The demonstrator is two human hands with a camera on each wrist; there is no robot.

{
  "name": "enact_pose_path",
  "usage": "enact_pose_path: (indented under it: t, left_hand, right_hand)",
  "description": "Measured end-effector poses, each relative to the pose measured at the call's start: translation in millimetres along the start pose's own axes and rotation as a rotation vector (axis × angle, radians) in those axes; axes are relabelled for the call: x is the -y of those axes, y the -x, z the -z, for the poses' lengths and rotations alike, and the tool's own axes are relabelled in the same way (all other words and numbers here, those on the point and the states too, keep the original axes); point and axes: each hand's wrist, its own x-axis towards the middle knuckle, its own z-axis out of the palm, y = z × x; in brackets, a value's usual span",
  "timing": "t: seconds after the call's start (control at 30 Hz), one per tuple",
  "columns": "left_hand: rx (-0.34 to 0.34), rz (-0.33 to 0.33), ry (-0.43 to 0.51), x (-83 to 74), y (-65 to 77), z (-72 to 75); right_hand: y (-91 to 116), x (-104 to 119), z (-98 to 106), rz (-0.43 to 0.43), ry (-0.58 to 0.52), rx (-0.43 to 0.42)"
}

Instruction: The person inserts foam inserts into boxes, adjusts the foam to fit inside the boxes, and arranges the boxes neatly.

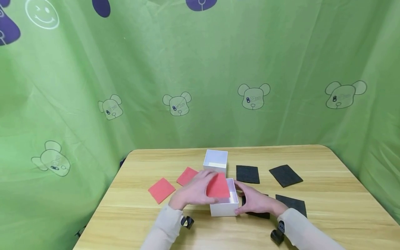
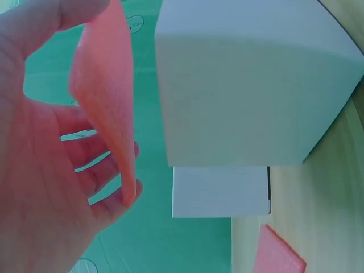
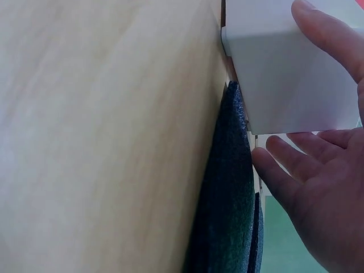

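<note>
My left hand (image 1: 194, 191) holds a soft red square (image 1: 219, 187) by its edges, thumb on one side and fingertips on the other. The square bends slightly and hangs over the opening of the nearer white box (image 1: 224, 210). In the left wrist view the red square (image 2: 108, 85) is seen nearly edge-on, apart from the box's wall (image 2: 244, 102). At the box's right side, my right hand (image 1: 257, 202) steadies it, thumb at the near corner and fingers toward the far corner. The right wrist view shows the thumb (image 3: 327, 28) against the box (image 3: 290, 79).
A second open white box (image 1: 215, 158) stands just behind. Two red squares (image 1: 161, 190) lie to the left on the wooden table (image 1: 125, 222). Several black squares (image 1: 285, 175) are spread on the right, one partly under my right hand. A green curtain (image 1: 212, 128) hangs behind.
</note>
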Motion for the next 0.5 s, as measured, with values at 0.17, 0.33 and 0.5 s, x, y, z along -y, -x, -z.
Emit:
enact_pose_path:
  t: [0.17,0.33,0.5]
  left_hand:
    - [-0.007,-0.018,-0.011,-5.5,-4.6,-4.5]
    - [0.008,-0.031,-0.012,-10.1,-6.7,-9.9]
    - [0.019,-0.036,-0.039,-11.7,-7.9,-15.6]
  right_hand:
    - [0.0,-0.3,0.4,-0.003,0.013,-0.003]
    - [0.2,-1.2,-0.4,-0.005,0.016,0.004]
    - [-0.3,-1.6,-1.3,0.007,-0.009,0.009]
